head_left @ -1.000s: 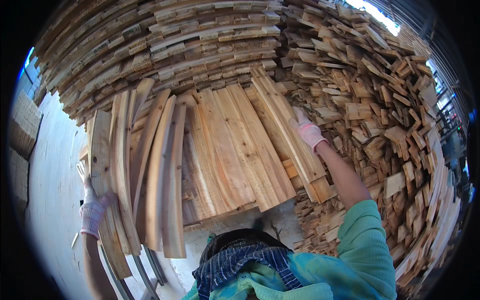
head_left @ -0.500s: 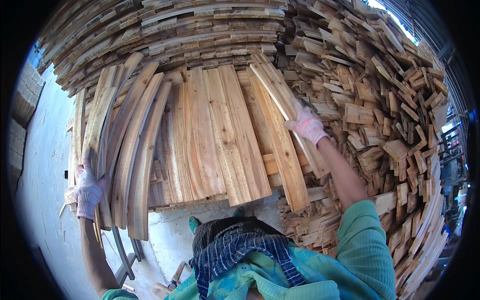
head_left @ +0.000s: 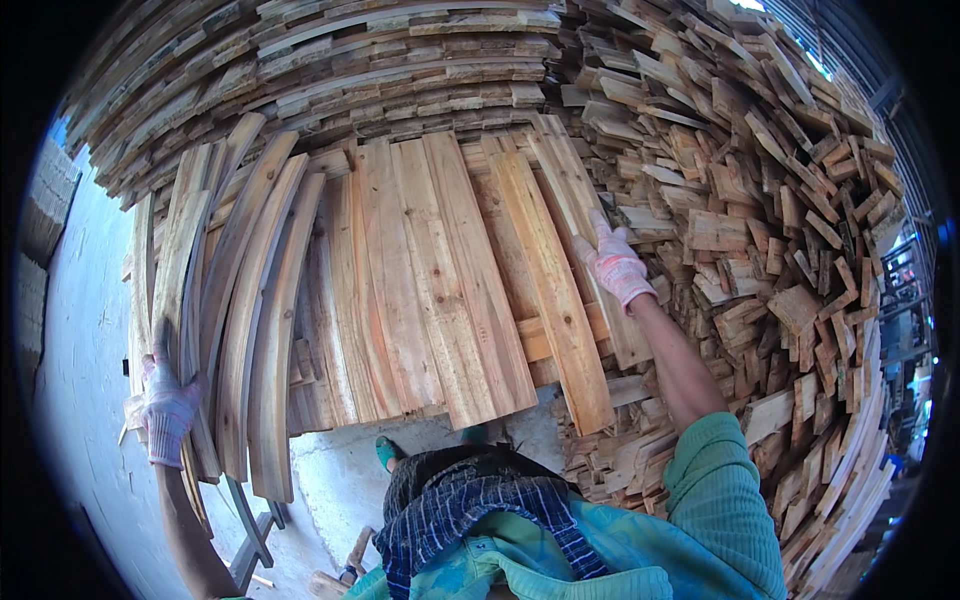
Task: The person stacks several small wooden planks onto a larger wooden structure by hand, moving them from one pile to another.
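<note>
Soft, fairly even daylight falls on the boards (head_left: 400, 280), with no hard glare on their faces; the floor (head_left: 90, 300) at left is pale, bluish and bright; small gaps under the dim roof (head_left: 875, 65) at upper right burn white; dark shadows fill the chinks of the scrap pile (head_left: 740, 230); the fisheye bows the stack (head_left: 400, 75); the middle looks sharp, the far right soft, the corners black.

Pink-and-white knit gloves (head_left: 170, 418) cover the left hand (head_left: 168, 410) and right hand (head_left: 617, 270). The ribbed shirt (head_left: 722, 490) is green, the checked cloth (head_left: 475, 515) navy.
</note>
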`<state>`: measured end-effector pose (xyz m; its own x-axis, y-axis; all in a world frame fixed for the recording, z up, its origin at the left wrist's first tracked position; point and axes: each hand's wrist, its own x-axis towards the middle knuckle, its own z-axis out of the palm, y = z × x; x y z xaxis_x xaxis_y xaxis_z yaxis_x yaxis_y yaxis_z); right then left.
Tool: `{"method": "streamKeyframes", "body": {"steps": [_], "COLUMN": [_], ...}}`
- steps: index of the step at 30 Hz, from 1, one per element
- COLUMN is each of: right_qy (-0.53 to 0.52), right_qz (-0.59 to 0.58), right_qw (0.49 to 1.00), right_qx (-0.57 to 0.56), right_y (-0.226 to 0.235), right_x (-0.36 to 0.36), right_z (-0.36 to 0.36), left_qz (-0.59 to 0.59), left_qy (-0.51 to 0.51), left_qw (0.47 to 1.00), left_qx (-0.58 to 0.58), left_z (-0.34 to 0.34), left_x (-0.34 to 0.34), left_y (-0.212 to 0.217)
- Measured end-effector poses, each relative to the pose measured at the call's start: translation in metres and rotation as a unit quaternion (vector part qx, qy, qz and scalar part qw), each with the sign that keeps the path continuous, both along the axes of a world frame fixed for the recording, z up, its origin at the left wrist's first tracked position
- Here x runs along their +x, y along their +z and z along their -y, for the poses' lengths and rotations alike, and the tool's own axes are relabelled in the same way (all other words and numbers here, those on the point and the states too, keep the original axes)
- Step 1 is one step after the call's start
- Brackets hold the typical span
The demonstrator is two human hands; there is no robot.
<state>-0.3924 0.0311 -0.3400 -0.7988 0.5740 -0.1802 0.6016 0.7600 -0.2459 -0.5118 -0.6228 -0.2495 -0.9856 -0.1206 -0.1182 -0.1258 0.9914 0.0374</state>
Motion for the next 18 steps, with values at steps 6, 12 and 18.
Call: {"method": "streamKeyframes", "body": {"steps": [6, 12, 18], "right_qy": [0.019, 0.029, 0.058], "right_qz": [0.008, -0.015, 0.074], "right_qw": [0.999, 0.999, 0.996], "right_qx": [0.028, 0.002, 0.008], "right_y": [0.0, 0.023, 0.059], "right_x": [-0.026, -0.022, 0.014], "right_z": [0.077, 0.076, 0.179], "left_qz": [-0.06, -0.026, -0.009], "left_qy": [-0.069, -0.086, -0.107], "left_qw": [0.996, 0.988, 0.914], "left_qx": [0.006, 0.122, 0.39], "left_z": [0.017, 0.023, 0.026], "left_x": [-0.007, -0.006, 0.004], "left_y": [-0.018, 0.001, 0.023]}}
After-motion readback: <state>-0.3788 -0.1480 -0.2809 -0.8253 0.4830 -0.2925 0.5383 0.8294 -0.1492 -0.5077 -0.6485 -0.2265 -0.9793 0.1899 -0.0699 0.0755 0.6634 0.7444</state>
